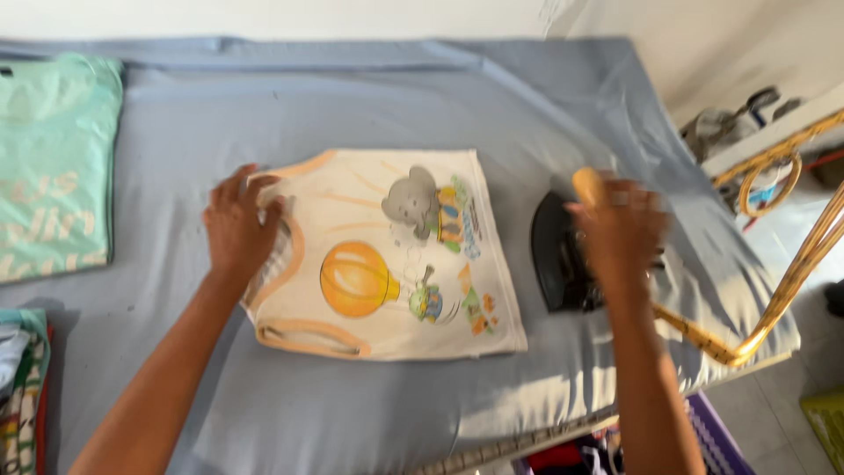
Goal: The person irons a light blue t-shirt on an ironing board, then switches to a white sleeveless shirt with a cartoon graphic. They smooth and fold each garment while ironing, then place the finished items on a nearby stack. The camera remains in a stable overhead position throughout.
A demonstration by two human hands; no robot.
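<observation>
vest (387, 255) under left hand (237, 224), iron (558, 255) under right hand (620, 229)

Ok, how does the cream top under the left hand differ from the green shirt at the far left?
The cream top lies spread mid-table under the left hand; the green shirt lies folded at the edge, untouched. The cream top carries colourful cartoon prints and orange trim; the green shirt has pale lettering. Both lie flat on the blue sheet.

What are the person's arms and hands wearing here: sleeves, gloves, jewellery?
Both forearms are bare, with no sleeves in view. The left hand has no glove, ring or watch showing. The right hand is gloveless too, but motion blur hides whether it has a ring.
</observation>
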